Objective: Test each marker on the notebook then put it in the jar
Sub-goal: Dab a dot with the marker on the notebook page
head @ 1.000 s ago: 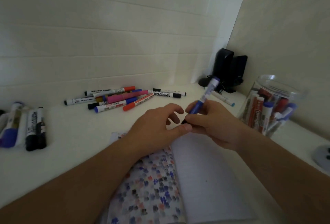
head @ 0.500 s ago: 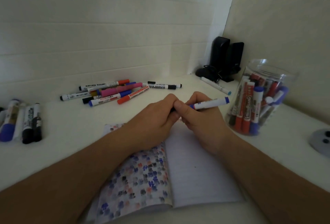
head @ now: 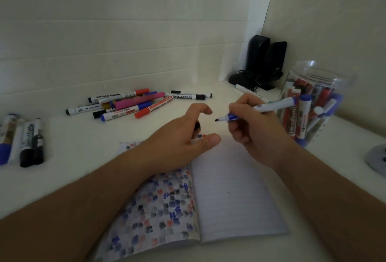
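With the right hand pinching the uncapped marker and the left hand curled round its cap (mostly hidden), bring the tip down lightly onto the notebook page — a short stroke will do.

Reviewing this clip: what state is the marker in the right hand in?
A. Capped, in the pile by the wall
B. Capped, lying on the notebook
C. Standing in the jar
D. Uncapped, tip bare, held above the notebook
D: the right hand holds the marker with its dark tip exposed, above the open notebook.
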